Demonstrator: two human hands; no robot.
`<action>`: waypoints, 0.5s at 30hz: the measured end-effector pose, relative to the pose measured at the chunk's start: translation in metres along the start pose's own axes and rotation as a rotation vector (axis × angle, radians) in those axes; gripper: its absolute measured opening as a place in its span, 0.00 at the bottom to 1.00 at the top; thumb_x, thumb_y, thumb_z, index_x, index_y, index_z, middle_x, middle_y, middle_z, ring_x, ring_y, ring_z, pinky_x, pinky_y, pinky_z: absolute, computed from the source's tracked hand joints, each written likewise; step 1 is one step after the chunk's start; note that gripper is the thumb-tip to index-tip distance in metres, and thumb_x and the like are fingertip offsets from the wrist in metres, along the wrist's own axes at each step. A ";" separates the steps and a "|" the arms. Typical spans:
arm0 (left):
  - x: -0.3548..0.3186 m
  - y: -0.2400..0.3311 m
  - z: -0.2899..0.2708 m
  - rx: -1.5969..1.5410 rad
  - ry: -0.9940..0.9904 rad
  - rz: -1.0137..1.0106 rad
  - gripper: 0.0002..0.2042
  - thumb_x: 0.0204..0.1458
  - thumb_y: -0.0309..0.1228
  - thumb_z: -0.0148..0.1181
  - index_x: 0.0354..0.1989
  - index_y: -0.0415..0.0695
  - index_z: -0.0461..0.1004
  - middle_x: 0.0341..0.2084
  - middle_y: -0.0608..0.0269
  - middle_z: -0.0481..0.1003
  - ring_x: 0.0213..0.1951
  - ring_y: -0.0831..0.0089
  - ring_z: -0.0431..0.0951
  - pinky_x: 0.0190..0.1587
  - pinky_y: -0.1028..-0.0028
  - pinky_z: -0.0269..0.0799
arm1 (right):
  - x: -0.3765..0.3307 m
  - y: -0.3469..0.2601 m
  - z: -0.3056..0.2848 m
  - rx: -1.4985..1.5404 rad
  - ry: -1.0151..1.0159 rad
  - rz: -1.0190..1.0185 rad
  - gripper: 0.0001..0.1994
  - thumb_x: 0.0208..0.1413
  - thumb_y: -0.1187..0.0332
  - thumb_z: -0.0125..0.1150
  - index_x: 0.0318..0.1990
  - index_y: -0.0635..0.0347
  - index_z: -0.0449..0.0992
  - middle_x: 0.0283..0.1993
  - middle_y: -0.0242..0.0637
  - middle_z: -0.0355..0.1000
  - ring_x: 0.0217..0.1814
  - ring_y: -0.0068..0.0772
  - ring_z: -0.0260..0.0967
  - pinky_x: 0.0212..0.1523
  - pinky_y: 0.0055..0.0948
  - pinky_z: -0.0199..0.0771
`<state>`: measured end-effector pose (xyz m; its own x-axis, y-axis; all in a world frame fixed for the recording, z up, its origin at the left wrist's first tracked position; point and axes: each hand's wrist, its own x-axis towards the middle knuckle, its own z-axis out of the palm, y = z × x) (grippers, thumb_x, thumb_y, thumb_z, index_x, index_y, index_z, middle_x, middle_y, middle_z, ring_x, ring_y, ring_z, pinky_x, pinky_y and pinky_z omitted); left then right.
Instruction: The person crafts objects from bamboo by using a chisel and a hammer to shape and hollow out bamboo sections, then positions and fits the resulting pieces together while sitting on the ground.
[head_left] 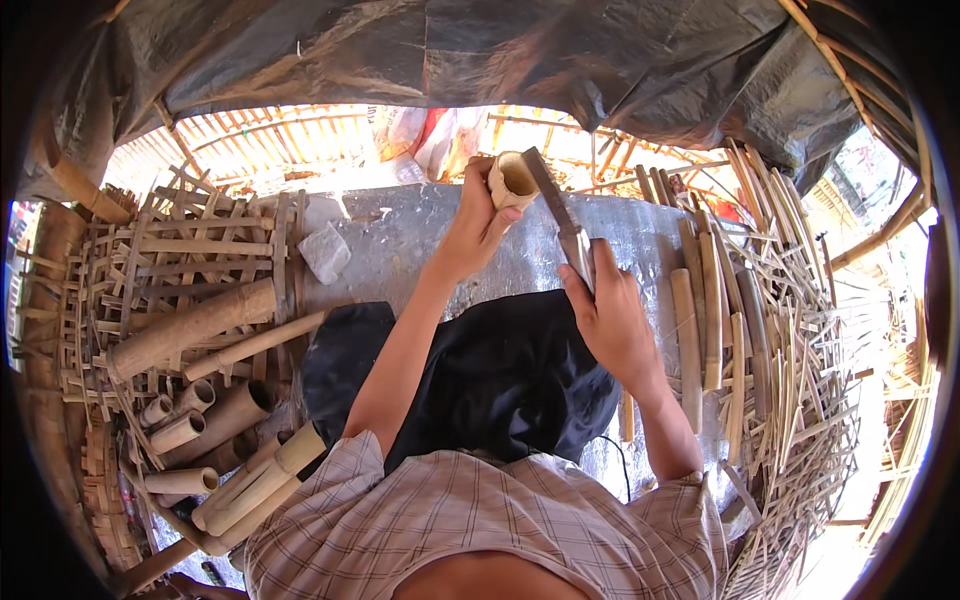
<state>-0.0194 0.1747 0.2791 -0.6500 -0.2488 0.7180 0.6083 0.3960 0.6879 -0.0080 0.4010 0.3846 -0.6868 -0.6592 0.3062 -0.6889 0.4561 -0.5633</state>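
Note:
My left hand point(474, 228) is closed around a short, pale bamboo tube point(497, 186), its hollow end tilted up toward me. In my right hand point(612, 318) is a knife with a broad, dark blade point(556, 203), the fist wrapped round its handle. The blade slants up and to the left, its tip close to the tube's right rim; whether it touches the bamboo I cannot tell. Both hands are raised over a grey surface point(375, 235). Black cloth point(490, 350) covers my lap below them.
A pale stone block point(325, 253) lies left of my forearm. Thick bamboo tubes point(195, 330) and several cut pieces point(180, 433) are stacked at the left by a slatted bamboo lattice point(200, 245). Split bamboo strips point(790, 400) pile up at the right. Dark sheeting point(500, 55) hangs beyond.

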 end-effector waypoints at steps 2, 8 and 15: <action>0.000 0.000 -0.001 0.008 -0.001 -0.005 0.35 0.66 0.54 0.55 0.62 0.33 0.53 0.55 0.47 0.63 0.58 0.58 0.66 0.65 0.61 0.60 | -0.003 0.001 0.006 0.040 0.023 0.038 0.13 0.68 0.69 0.59 0.44 0.69 0.62 0.26 0.67 0.71 0.35 0.78 0.69 0.32 0.62 0.66; -0.001 0.001 -0.003 0.025 -0.012 -0.010 0.36 0.65 0.55 0.55 0.61 0.32 0.53 0.56 0.47 0.62 0.60 0.57 0.65 0.66 0.61 0.59 | 0.000 0.001 0.001 0.023 0.023 0.043 0.13 0.69 0.68 0.58 0.47 0.68 0.62 0.26 0.67 0.72 0.36 0.77 0.71 0.31 0.60 0.67; 0.000 0.000 0.001 0.007 -0.011 -0.024 0.37 0.65 0.56 0.56 0.61 0.32 0.53 0.56 0.46 0.63 0.60 0.58 0.66 0.65 0.61 0.61 | -0.007 -0.005 0.026 -0.213 0.024 0.132 0.17 0.69 0.64 0.58 0.52 0.68 0.61 0.27 0.70 0.72 0.34 0.74 0.74 0.32 0.62 0.71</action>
<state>-0.0199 0.1752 0.2792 -0.6693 -0.2485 0.7002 0.5894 0.3960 0.7041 0.0062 0.3875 0.3655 -0.7775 -0.5724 0.2604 -0.6246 0.6546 -0.4260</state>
